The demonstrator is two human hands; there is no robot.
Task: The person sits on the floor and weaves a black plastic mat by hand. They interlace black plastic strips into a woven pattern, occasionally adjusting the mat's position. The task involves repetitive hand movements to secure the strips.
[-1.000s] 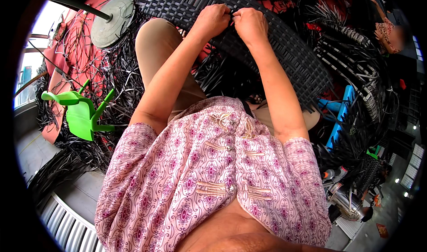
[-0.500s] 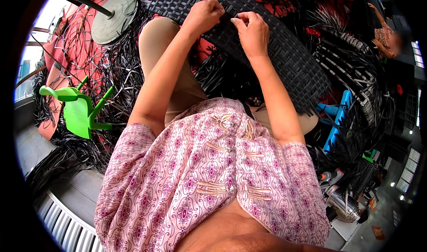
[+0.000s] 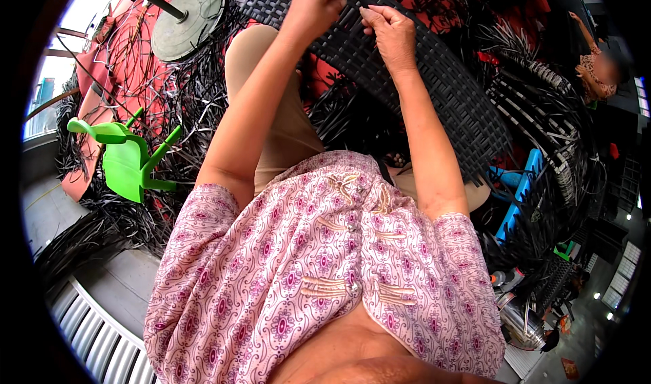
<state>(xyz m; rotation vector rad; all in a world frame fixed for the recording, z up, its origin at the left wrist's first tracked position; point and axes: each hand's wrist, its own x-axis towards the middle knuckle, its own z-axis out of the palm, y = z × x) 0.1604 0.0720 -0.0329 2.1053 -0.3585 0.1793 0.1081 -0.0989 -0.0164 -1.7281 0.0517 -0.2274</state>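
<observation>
A dark grey panel woven from flat plastic strips (image 3: 447, 89) spans the far side, running from upper left down to my right knee. Over its upper part is my left hand (image 3: 314, 11), its fingers curled closed and slightly blurred. My right hand (image 3: 392, 37) is just to the right, thumb and forefinger pinched together above the weave. A small gap separates the two hands. Whatever lies between the fingers of either hand is too small to make out. Beneath the panel, loose black strips (image 3: 339, 109) hang and lie in a tangle.
On the left stands a small green plastic chair (image 3: 125, 167) amid heaped strips, with a round grey base and pole (image 3: 188, 21) behind it. To the right are a blue bar (image 3: 521, 194), a metal flask (image 3: 521, 321) and another person (image 3: 597, 69). White slats (image 3: 102, 330) show lower left.
Both hands have shifted slightly farther away over the panel, and the gap between them is a little wider. The whole view has tilted slightly.
</observation>
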